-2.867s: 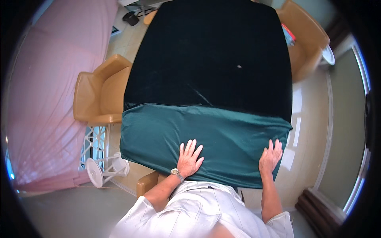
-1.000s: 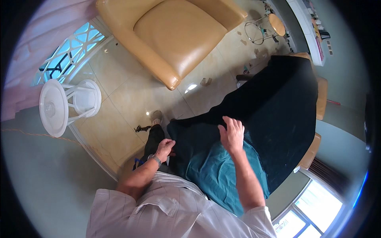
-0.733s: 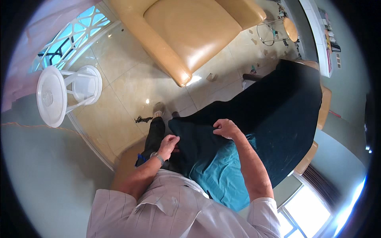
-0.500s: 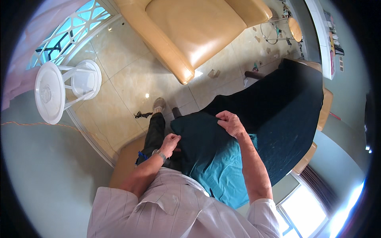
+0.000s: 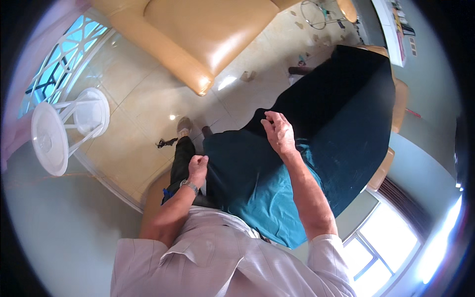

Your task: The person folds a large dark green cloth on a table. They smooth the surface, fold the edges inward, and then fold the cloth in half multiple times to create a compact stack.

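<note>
A dark teal cloth (image 5: 237,153) lies spread in front of me, its brighter, creased near part hanging close to my waist. At its left edge my left hand (image 5: 198,170), with a watch on the wrist, is closed in a pinch on the cloth's margin. My right hand (image 5: 280,134) is over the cloth's far part, fingers bent and the thumb apart from them, with nothing visible between. Beyond it stretches a black cloth (image 5: 321,94) that covers a long piece of furniture; where the two cloths meet is partly hidden by my right hand.
A tan leather armchair (image 5: 198,39) stands ahead on the tiled floor (image 5: 143,99). At the left is a white round stool (image 5: 50,138). A small black object (image 5: 166,143) lies by my shoe (image 5: 184,125). A round-topped metal stool (image 5: 347,10) stands far right.
My right hand has moved away from me and its fingers have parted from the cloth. My left hand has shifted slightly left and forward along the cloth's edge. The view has turned a little.
</note>
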Tool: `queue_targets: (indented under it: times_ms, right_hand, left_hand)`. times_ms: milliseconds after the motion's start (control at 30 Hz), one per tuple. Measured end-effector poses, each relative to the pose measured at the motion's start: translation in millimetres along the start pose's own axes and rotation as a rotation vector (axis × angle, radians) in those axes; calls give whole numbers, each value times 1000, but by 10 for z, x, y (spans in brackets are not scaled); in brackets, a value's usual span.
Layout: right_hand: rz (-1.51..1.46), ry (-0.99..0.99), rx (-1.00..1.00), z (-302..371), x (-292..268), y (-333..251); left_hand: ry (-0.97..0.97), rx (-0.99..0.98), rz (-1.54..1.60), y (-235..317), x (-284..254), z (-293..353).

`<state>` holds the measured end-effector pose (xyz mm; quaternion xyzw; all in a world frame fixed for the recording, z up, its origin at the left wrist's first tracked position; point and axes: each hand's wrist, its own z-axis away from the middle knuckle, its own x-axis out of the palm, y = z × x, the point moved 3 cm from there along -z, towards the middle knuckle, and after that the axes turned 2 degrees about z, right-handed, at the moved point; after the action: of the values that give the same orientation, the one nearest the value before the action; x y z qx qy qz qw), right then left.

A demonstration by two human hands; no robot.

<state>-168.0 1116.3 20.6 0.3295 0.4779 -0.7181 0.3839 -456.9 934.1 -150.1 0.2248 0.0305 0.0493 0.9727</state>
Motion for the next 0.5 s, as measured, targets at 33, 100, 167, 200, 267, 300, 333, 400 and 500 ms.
queue_targets:
  times_ms: [33, 100, 167, 200, 267, 300, 333, 400, 500]
  right_hand:
    - [-12, 85, 15, 29, -171, -56]
    - [-41, 293, 83, 230, -559, -169]
    - [-18, 428, 204, 552, -849, 39]
    - [-19, 463, 264, 723, -981, 131]
    - [18, 447, 321, 1078, -1160, 342]
    - [-16, 369, 352, 1233, -1207, 399]
    - [-53, 292, 382, 1372, -1198, 448]
    - [-29, 247, 236, 1581, -1057, 496]
    - [58, 228, 356, 1750, -836, 557]
  left_hand:
    - [46, 118, -85, 29, -1, -43]
    - [8, -43, 44, -67, 45, -22]
    - [-100, -189, 33, -124, 22, 61]
    - [-184, -279, -11, -93, -10, 139]
    - [-279, -426, -47, -44, -23, 336]
    - [-286, -483, -30, -65, -1, 458]
    - [-292, -538, -16, -16, 27, 584]
    - [-317, -539, -126, 62, 36, 764]
    - [-409, -334, -10, 110, 76, 881]
